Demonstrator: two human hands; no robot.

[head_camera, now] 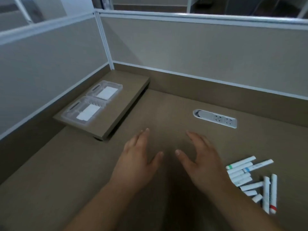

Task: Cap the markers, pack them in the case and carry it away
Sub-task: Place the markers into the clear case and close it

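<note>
Both hands, left (135,157) and right (201,157), hovered over the counter (166,107), grips open and empty. The markers (250,179) lay beside the right hand; the case (90,104) sat open, well apart on a shelf (123,100).

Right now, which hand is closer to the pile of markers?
Right. The right hand hovers open just left of the pile of markers, almost beside it. The left hand is farther away, on the other side of the right hand, nearer the clear case.
</note>
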